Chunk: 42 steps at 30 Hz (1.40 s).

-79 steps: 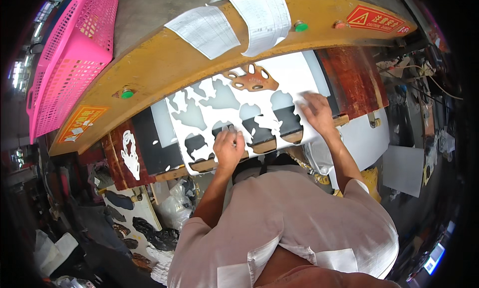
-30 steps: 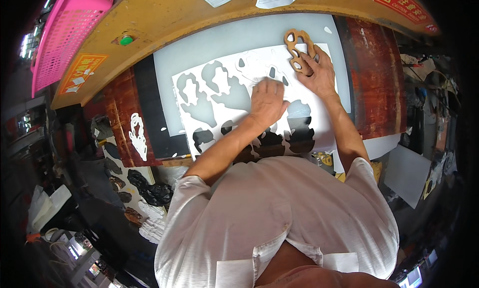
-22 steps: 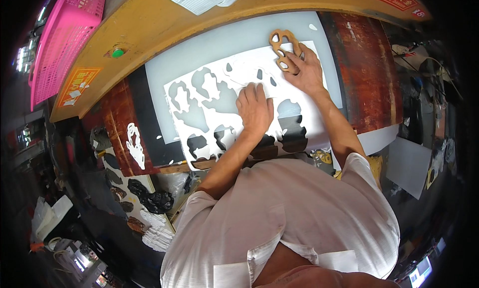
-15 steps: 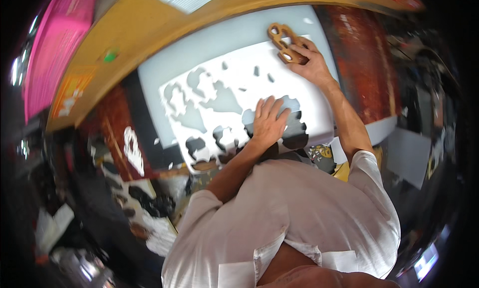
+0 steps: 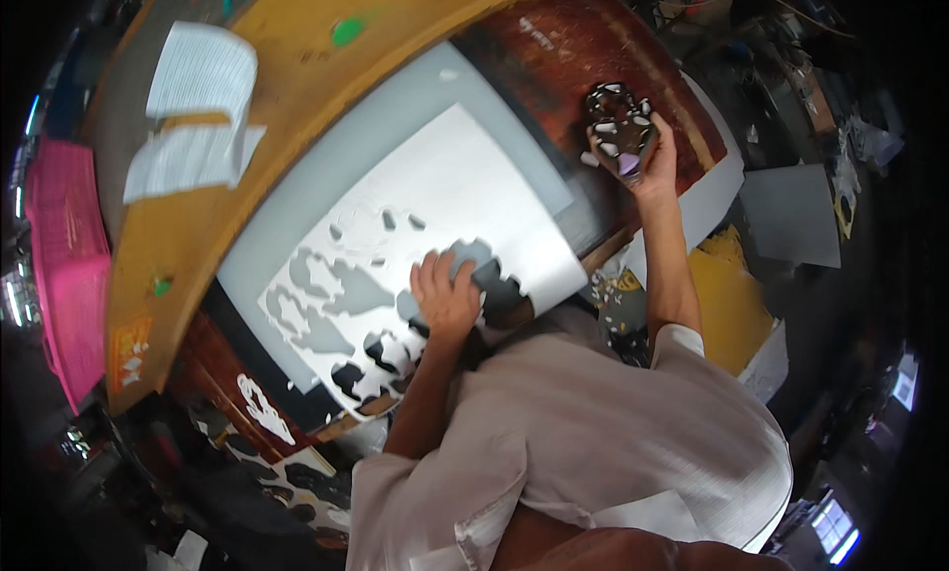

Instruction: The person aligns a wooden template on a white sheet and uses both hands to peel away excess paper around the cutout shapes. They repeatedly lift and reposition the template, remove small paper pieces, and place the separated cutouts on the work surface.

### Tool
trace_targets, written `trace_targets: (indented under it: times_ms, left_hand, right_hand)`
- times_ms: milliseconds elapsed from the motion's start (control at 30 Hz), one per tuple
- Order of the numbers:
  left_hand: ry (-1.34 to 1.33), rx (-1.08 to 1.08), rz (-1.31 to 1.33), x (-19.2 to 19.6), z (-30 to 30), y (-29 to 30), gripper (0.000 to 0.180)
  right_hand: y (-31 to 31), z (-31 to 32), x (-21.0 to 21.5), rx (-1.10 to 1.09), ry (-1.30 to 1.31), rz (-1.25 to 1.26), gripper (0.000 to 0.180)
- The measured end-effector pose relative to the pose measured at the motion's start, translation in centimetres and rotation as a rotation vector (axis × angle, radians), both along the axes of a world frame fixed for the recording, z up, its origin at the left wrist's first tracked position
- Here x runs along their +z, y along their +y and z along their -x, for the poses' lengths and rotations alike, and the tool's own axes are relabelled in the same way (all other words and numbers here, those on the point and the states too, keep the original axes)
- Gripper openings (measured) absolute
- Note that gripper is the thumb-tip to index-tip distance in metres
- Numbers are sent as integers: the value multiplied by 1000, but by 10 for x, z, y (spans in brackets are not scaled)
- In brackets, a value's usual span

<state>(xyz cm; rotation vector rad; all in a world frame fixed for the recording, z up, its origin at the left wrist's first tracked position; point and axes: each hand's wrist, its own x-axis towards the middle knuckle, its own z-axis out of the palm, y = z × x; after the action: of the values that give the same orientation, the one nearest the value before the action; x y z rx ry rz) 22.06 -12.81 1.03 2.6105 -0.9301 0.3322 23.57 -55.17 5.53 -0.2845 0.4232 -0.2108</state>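
A white sheet (image 5: pixel 504 195) with several shaped cut-outs lies on a pale grey board (image 5: pixel 361 161). My left hand (image 5: pixel 447 292) rests flat on the sheet, fingers spread, beside the large cut-outs near my body. Out to the right, my right hand (image 5: pixel 656 166) grips a cutting die (image 5: pixel 625 134) by its lower edge. The die is tilted so that its dark, looped outline faces up, with several small white pieces and a purplish bit in it. It is over the reddish-brown bed (image 5: pixel 563 52), apart from the sheet.
A yellow machine beam (image 5: pixel 282 72) with a green button (image 5: pixel 347 31) and hanging papers (image 5: pixel 203 72) crosses the far left. A white cut scrap (image 5: pixel 263 410) lies near left; a pink basket (image 5: pixel 67 264) stands beyond. Yellow material (image 5: pixel 727 294) is at right.
My right hand has carried the die off the sheet to the right and turned it over, showing the white pieces. The left hand stays on the sheet. The view has rotated.
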Motion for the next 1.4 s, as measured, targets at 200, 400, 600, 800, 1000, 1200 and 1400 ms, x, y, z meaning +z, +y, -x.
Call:
trace_targets:
  times_ms: [200, 400, 600, 800, 1000, 1200, 1400]
  left_hand:
    - [133, -48, 77, 53, -8, -57, 49]
    - [42, 189, -200, 31, -60, -216, 62]
    - [-53, 127, -264, 10, -68, -234, 61]
    - [8, 175, -321, 9, -62, -227, 57]
    - [48, 139, -191, 12, -66, -234, 60]
    - [-42, 145, -174, 6, -67, -232, 63]
    - [-114, 142, -183, 1, -71, -227, 62]
  right_hand:
    - [-25, -46, -1, -33, 285, 2211, 67]
    - [-139, -69, -11, 248, 229, 1775, 64]
    - [-248, -56, -69, 205, 397, 2461, 54]
    - [-263, -69, -111, -406, 156, 2372, 47]
    - [-266, -46, -62, -73, 236, 2237, 27]
    - [-228, 172, -67, -285, 390, 1802, 28]
    - [-112, 378, -244, 169, 1084, 1126, 43]
